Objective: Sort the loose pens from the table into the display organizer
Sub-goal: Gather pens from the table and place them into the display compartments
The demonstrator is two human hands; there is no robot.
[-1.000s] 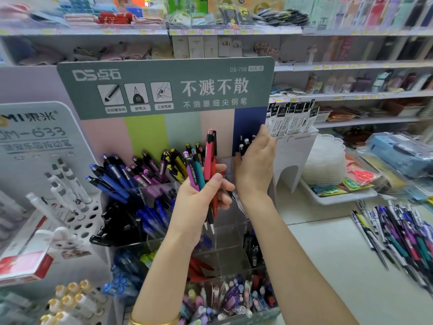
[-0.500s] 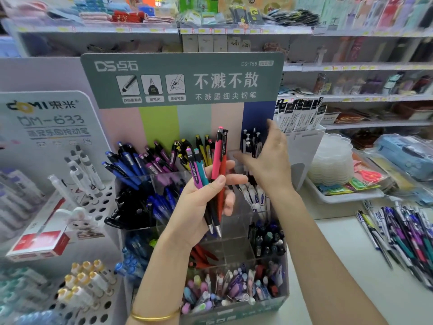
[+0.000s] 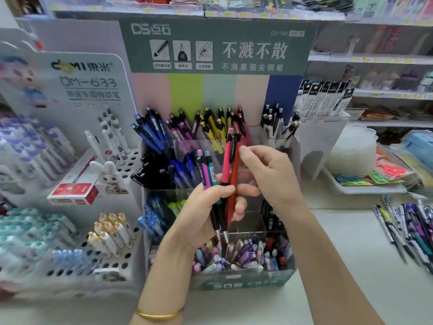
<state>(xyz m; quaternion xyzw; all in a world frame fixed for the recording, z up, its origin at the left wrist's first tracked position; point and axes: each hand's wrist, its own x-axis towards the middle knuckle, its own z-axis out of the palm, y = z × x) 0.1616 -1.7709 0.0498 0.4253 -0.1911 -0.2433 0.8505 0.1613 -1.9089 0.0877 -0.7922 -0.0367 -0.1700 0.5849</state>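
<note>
Pens (image 3: pixel 225 170), four of them, stand nearly upright in your left hand (image 3: pixel 201 214), which grips their lower barrels just in front of the display organizer (image 3: pixel 243 281), tips down, clickers up. Your right hand (image 3: pixel 269 174) is nearer the organizer's right side; it seems to pinch the red pen (image 3: pixel 236 177) near the top, though blur hides the exact contact. The red-capped compartment (image 3: pixel 241 123) lies in the organizer's back row, straight beyond the bunch, so lift along the pen's long axis and carry it forward. The loose pile (image 3: pixel 407 228) lies well right of the organizer.
</note>
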